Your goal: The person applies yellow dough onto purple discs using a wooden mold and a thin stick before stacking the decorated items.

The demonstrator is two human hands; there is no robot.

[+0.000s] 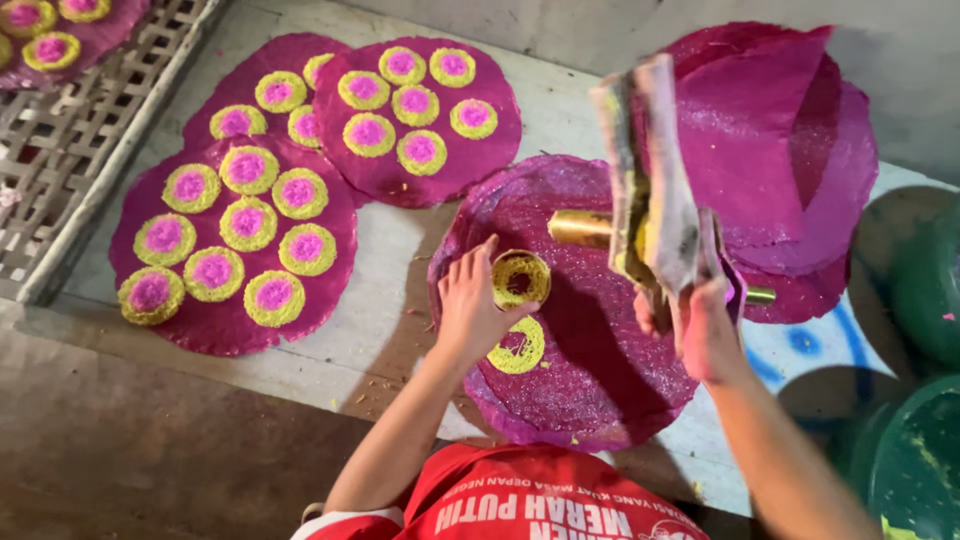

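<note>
Counter (390,270): purple disc (590,350) before you. Your left hand (468,305) clamps a yellow ring mould (521,279); your right hand (700,330) clamps a scraper (650,180).

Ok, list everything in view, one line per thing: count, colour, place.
decorated discs: three in full view, magenta with yellow-and-pink rosettes, on the surface at upper left; part of a fourth at the top left corner
working disc: one, magenta, centre, under the hands
yellow ring: one, laid on the working disc
ring mould: one, yellow-crusted, at the left fingers
plain discs: a stack, magenta, upper right
brass cylinder: one, gold, lying on the working disc
woven rack: one, pale, far left
green tubs: at least two, right edge
red shirt: one, bottom
left hand: on the ring mould
right hand: gripping a stained tool
</note>
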